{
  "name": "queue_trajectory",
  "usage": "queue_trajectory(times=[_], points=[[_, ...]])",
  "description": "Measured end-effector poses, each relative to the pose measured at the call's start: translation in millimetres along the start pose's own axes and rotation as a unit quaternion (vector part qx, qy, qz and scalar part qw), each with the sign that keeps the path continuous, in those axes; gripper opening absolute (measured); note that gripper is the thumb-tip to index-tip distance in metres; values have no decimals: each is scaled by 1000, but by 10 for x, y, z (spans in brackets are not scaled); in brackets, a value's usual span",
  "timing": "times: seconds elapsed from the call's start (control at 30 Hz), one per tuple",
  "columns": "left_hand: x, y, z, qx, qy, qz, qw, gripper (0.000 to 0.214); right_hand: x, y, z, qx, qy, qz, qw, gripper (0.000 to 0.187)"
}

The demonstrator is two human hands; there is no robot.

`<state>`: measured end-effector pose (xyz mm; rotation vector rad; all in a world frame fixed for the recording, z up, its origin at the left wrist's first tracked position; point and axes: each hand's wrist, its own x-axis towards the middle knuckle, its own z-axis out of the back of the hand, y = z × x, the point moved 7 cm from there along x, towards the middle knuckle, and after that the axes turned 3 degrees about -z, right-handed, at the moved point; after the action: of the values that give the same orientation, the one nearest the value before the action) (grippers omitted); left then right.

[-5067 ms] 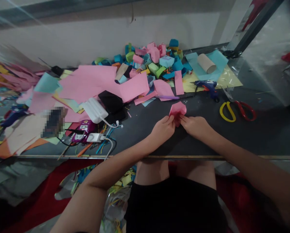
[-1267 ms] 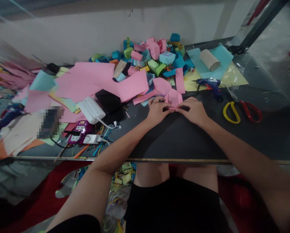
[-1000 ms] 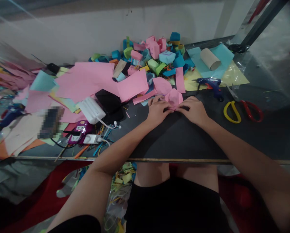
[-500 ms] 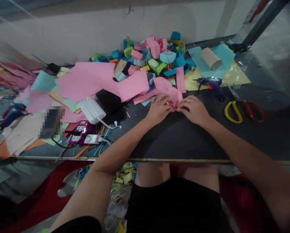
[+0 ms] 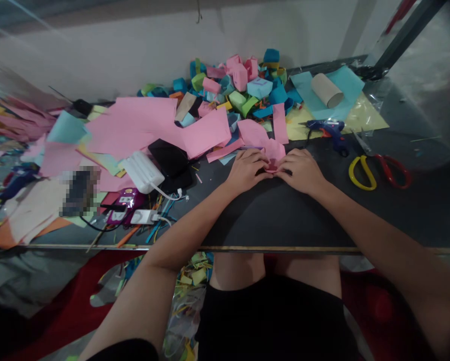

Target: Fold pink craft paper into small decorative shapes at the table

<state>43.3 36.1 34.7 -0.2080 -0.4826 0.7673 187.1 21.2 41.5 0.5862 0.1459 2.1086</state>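
A small piece of pink paper point(image 5: 275, 150), bent up at its far side, lies between my two hands on the dark table. My left hand point(image 5: 248, 169) pinches its near left edge between thumb and fingers. From the other side, my right hand point(image 5: 299, 169) grips the near right edge, fingers curled. The fingertips almost meet at the paper's near edge and hide part of it. Just beyond lie another curved pink piece point(image 5: 252, 132) and a pink strip point(image 5: 280, 124).
Folded paper boxes point(image 5: 240, 76) are heaped against the wall. To the right lie a blue glue gun point(image 5: 328, 131), scissors with yellow and red handles point(image 5: 363, 173) and a cardboard tube point(image 5: 327, 91). On the left are pink sheets point(image 5: 134, 120), a white power strip point(image 5: 143, 172) and a purple device point(image 5: 127, 204).
Both hands have shifted very slightly at the paper's near edge, and the pink paper has turned a little between them. The things around them look unmoved.
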Motion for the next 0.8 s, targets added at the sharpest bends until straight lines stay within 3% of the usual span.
queue_trajectory(times=[0.47, 0.8], points=[[37, -101, -5, 3, 39, -44, 998, 16, 3, -17, -6, -3, 12, -5, 1000, 24], [-9, -22, 5, -2, 1, -56, 998, 15, -16, -27, 65, 24, 1, 12, 1000, 21]])
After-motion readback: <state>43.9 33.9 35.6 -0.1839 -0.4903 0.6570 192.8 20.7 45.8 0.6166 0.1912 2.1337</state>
